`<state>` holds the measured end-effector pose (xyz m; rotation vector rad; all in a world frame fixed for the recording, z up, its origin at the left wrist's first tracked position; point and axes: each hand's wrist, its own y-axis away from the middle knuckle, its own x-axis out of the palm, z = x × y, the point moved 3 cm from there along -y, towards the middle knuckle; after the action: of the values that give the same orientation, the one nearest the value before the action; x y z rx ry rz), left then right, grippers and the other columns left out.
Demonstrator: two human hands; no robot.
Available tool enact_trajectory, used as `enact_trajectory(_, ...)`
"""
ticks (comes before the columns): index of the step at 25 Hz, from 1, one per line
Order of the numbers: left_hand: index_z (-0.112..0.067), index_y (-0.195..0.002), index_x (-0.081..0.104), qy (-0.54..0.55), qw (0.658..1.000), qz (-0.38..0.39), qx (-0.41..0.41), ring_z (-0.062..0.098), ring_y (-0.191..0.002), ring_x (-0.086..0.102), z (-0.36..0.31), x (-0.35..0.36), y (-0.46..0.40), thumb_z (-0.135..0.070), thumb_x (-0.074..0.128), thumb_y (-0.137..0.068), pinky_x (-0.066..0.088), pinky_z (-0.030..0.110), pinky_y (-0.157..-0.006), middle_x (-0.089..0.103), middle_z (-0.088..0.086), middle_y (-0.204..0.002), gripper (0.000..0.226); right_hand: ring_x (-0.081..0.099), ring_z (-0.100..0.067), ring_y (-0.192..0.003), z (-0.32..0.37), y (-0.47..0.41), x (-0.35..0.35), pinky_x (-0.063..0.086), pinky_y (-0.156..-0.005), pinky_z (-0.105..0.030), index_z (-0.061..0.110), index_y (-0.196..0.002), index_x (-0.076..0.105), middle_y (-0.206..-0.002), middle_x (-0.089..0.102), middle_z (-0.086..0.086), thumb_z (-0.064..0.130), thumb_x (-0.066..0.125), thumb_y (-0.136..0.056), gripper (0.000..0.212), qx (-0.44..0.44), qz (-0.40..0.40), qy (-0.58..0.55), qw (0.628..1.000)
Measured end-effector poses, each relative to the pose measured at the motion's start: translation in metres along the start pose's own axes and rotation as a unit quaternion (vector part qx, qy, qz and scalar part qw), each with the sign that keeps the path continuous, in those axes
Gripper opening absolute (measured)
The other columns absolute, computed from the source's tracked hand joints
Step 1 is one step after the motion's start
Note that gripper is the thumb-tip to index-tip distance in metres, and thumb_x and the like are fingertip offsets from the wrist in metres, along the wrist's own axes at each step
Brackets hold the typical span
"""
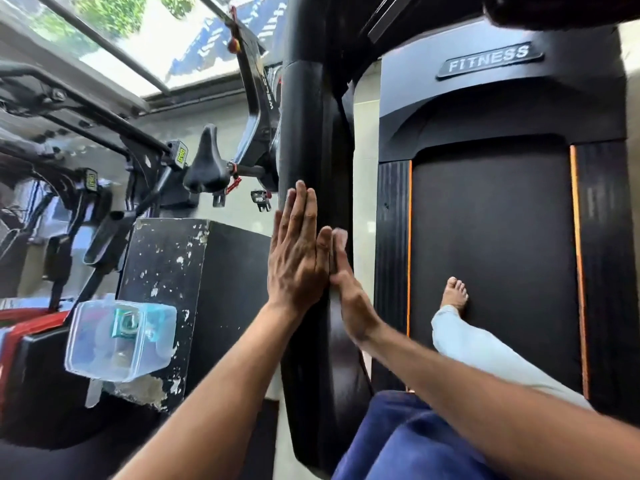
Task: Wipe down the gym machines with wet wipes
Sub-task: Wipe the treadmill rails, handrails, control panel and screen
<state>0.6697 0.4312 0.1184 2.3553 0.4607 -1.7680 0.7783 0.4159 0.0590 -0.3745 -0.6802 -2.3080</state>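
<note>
A black treadmill [498,237] fills the right half of the view, its dark belt edged by two orange stripes and its front cover carrying a plate that reads "FITNESS" [489,60]. One thick black padded upright [304,133] of the treadmill runs down the middle of the frame, glossy along its lower stretch. To the left stands a black box-shaped stand [180,271] with badly chipped paint, and behind it an exercise bike [249,126] with a black saddle [206,164] and pedals, beside other dark machine frames below a window.

A clear plastic container [119,341] sits tilted at the lower left of the stand, with pale blue and green items blurred inside. A bare foot [454,293] and a light trouser leg [485,351] rest on the belt, with blue cloth [398,441] at the bottom edge.

The left hand [298,254] lies flat against the left face of the upright, fingers straight and together, holding nothing. The right hand [349,296] presses flat on the upright's right face, fingers extended upward. A small white wet wipe [341,236] shows at its fingertips, trapped between the straight fingers and the padding; most of it is hidden behind the hand.
</note>
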Motion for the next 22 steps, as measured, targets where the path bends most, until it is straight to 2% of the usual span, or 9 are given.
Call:
enact_trajectory(3, -0.007, -0.161, 0.028, 0.026, 0.999, -0.026, -0.014, 0.016, -0.159, 0.012, -0.001, -0.001, 0.002, -0.03, 0.032, -0.108, 0.012, 0.042, -0.13, 0.018, 0.005, -0.171, 0.058, 0.003, 0.011, -0.147, -0.011, -0.051, -0.028, 0.006, -0.125, -0.018, 0.015, -0.162, 0.0, -0.159, -0.004, 0.026, 0.025, 0.022, -0.11, 0.058, 0.068, 0.0, -0.019, 0.998)
enact_trajectory(4, -0.008, -0.161, 0.028, 0.034, 0.998, -0.033, -0.038, 0.016, -0.159, 0.012, 0.0, -0.002, 0.003, -0.028, 0.033, -0.107, 0.011, 0.042, -0.13, 0.018, 0.004, -0.171, 0.058, 0.002, 0.01, -0.147, -0.022, -0.04, -0.03, 0.001, -0.127, -0.025, 0.014, -0.162, -0.001, -0.159, -0.004, 0.026, 0.038, 0.024, -0.111, 0.062, 0.111, 0.005, -0.035, 0.993)
enact_trajectory(6, -0.01, -0.162, 0.026, 0.059, 0.992, -0.046, -0.104, 0.011, -0.159, 0.01, 0.005, -0.002, 0.003, -0.025, 0.036, -0.106, 0.008, 0.04, -0.13, 0.018, 0.002, -0.172, 0.059, -0.007, 0.004, -0.152, -0.026, 0.005, -0.018, -0.003, -0.129, -0.032, 0.019, -0.162, -0.004, -0.164, -0.012, 0.02, 0.058, 0.04, -0.097, 0.088, 0.102, 0.033, -0.022, 0.994)
enact_trajectory(9, -0.01, -0.162, 0.024, 0.084, 0.985, -0.05, -0.143, 0.006, -0.158, 0.011, 0.007, -0.002, 0.001, -0.021, 0.037, -0.107, 0.011, 0.035, -0.129, 0.019, 0.004, -0.171, 0.058, -0.007, 0.005, -0.153, 0.007, -0.001, -0.005, 0.0, -0.126, -0.022, 0.024, -0.163, -0.003, -0.169, -0.012, 0.015, 0.028, 0.044, -0.079, 0.097, -0.013, 0.052, 0.01, 0.998)
enact_trajectory(11, -0.007, -0.16, 0.028, 0.095, 0.984, -0.056, -0.137, 0.011, -0.157, 0.019, 0.005, -0.004, 0.002, -0.02, 0.039, -0.106, 0.017, 0.033, -0.128, 0.025, 0.008, -0.17, 0.057, -0.002, 0.003, -0.155, 0.027, -0.055, -0.022, 0.003, -0.127, -0.024, 0.02, -0.164, 0.0, -0.17, -0.005, 0.013, 0.012, 0.04, -0.081, 0.092, -0.013, 0.028, 0.045, 0.999)
enact_trajectory(13, -0.005, -0.156, 0.035, 0.105, 0.983, -0.073, -0.131, 0.018, -0.153, 0.029, 0.003, -0.01, -0.011, -0.021, 0.042, -0.104, 0.023, 0.036, -0.126, 0.034, 0.011, -0.163, 0.054, 0.001, 0.006, -0.152, 0.015, -0.084, -0.043, 0.004, -0.13, -0.032, 0.017, -0.163, 0.002, -0.166, -0.003, 0.016, 0.019, 0.033, -0.09, 0.08, 0.038, 0.005, 0.042, 0.998)
enact_trajectory(15, -0.005, -0.154, 0.037, 0.093, 0.989, -0.062, -0.093, 0.022, -0.153, 0.029, 0.003, -0.014, -0.041, -0.023, 0.043, -0.104, 0.024, 0.041, -0.126, 0.037, 0.012, -0.161, 0.054, 0.003, 0.01, -0.149, 0.005, -0.048, -0.041, 0.002, -0.129, -0.037, 0.012, -0.161, 0.001, -0.163, -0.006, 0.019, 0.026, 0.029, -0.092, 0.076, 0.073, 0.02, 0.023, 0.997)
enact_trajectory(19, -0.009, -0.162, 0.025, 0.055, 0.998, -0.02, -0.036, 0.016, -0.16, 0.01, 0.001, -0.009, -0.089, -0.025, 0.036, -0.108, 0.013, 0.047, -0.129, 0.016, 0.005, -0.172, 0.058, 0.001, -0.001, -0.156, 0.041, -0.046, -0.019, 0.002, -0.128, -0.025, 0.018, -0.162, 0.004, -0.168, -0.003, 0.016, 0.003, 0.039, -0.083, 0.088, -0.05, 0.051, 0.016, 0.997)
enact_trajectory(22, -0.009, -0.161, 0.028, 0.078, 0.995, -0.034, -0.044, 0.014, -0.159, 0.013, 0.001, -0.007, -0.084, -0.013, 0.036, -0.107, 0.014, 0.046, -0.129, 0.018, 0.004, -0.172, 0.055, 0.012, 0.003, -0.152, 0.048, -0.127, -0.057, 0.01, -0.126, -0.018, 0.016, -0.163, 0.006, -0.161, 0.012, 0.024, 0.009, 0.031, -0.1, 0.068, 0.011, 0.009, 0.015, 1.0)
